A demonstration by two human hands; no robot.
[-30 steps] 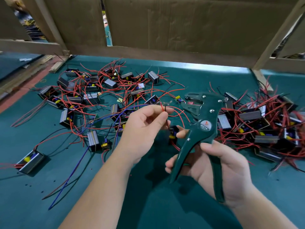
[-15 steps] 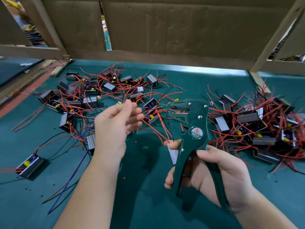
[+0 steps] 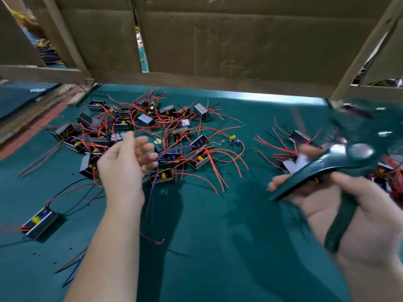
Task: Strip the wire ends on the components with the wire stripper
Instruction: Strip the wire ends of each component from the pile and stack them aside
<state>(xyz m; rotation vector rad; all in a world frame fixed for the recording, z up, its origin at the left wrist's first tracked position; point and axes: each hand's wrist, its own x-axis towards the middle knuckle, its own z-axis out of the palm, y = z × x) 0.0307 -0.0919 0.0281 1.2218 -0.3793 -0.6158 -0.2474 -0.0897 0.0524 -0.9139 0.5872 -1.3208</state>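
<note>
My right hand [image 3: 353, 205] grips the dark green wire stripper [image 3: 340, 171] by its handles, blurred, at the right over a pile of components [image 3: 298, 138] with red wires. A pale component [image 3: 294, 164] shows behind the stripper near my fingers; I cannot tell whether it is held. My left hand [image 3: 124, 162] hovers with loosely spread fingers, holding nothing, over the left pile of small metal-cased components [image 3: 170, 138] with red, black and blue leads.
Green cloth [image 3: 218, 236] covers the table. A lone component [image 3: 41, 223] lies near the left edge. A loose red wire piece [image 3: 152, 239] lies at front centre. Cardboard panels and a wooden frame [image 3: 218, 51] wall off the back.
My right hand swung the stripper to the right, over the right pile. My left hand let go of the red wire and opened over the left pile.
</note>
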